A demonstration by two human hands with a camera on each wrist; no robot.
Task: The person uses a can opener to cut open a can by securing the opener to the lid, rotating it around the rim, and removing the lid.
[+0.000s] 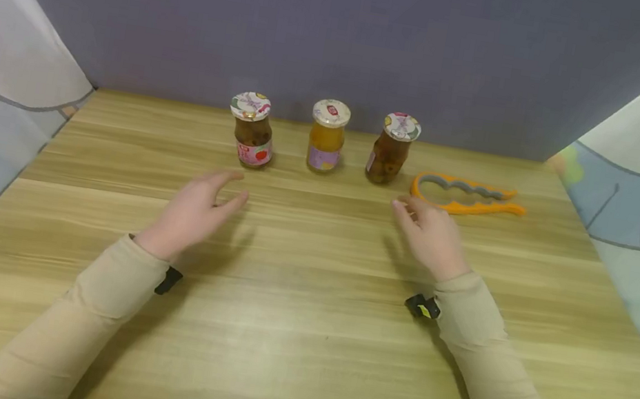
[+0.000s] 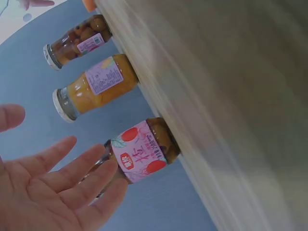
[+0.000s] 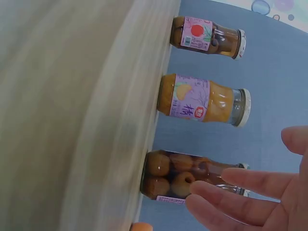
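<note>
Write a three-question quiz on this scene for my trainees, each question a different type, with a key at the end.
1. Multiple choice: In the head view, what colour is the label on the middle jar?
A) green
B) purple
C) black

2. True or false: The left hand is gripping the middle jar.

3. Fill the gap: In the head view, the orange tool lies on the table to the ___ of the middle jar.

Key:
1. B
2. False: the left hand holds nothing, and its fingers are extended in the left wrist view.
3. right
</note>
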